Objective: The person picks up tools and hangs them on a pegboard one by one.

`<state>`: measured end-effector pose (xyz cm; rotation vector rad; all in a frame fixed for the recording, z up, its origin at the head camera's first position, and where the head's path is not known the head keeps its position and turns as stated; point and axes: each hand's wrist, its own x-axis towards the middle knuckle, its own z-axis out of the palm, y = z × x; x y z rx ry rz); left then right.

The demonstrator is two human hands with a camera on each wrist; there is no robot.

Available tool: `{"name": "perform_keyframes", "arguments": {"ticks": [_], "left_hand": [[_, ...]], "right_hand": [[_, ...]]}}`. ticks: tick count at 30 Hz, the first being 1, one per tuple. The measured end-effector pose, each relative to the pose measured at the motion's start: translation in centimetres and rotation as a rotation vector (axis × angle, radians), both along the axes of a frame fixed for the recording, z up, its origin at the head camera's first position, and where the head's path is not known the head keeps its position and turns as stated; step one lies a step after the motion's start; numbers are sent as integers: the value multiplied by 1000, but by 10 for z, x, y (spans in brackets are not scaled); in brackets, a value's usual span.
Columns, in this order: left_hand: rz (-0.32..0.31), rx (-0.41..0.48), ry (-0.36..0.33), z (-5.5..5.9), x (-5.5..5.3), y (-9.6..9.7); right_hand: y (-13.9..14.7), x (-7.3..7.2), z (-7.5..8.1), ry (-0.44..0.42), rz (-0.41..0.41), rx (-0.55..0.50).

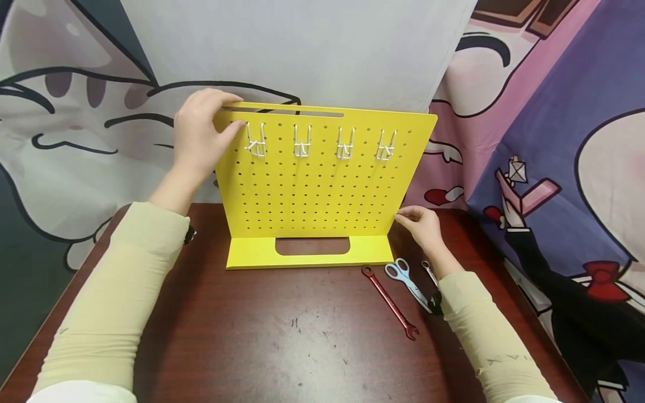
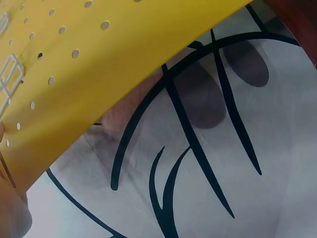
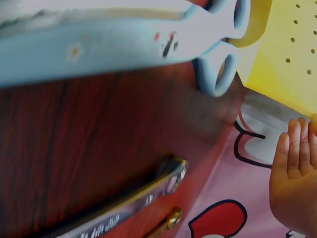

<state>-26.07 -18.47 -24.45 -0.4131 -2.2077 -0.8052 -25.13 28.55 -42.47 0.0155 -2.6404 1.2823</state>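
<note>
A yellow pegboard (image 1: 322, 184) stands upright on its flat foot. Four white wire hooks (image 1: 302, 146) hang in a row near its top. My left hand (image 1: 199, 126) grips the upper left corner, thumb in front and the other fingers behind. At the lower right edge, my right hand (image 1: 422, 225) pinches the board's side; the right wrist view shows its fingers (image 3: 293, 148) mostly straight. Light blue scissors (image 1: 407, 282) lie on the table just below that hand. To their left lies a red wrench (image 1: 389, 302). A silver wrench (image 1: 429, 272) is partly hidden by the right forearm.
The dark reddish-brown table (image 1: 282, 330) carries the board and tools. Behind it hangs a cloth printed with cartoon figures (image 1: 75, 129), close to the board's back. A purple and pink printed cloth (image 1: 544, 168) borders the right side.
</note>
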Motion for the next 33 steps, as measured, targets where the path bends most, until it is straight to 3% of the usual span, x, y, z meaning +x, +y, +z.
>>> {"name": "perform_keyframes", "arguments": {"ticks": [6, 17, 23, 33], "left_hand": [[-1, 20, 28, -4, 0, 0], [-13, 41, 54, -7, -1, 1], [-14, 33, 80, -8, -4, -1], [-23, 66, 63, -9, -4, 2]], "right_hand": [[14, 10, 10, 5, 35, 13], [56, 40, 30, -32, 17, 35], [76, 53, 25, -48, 13, 45], [102, 65, 2, -131, 10, 110]]}}
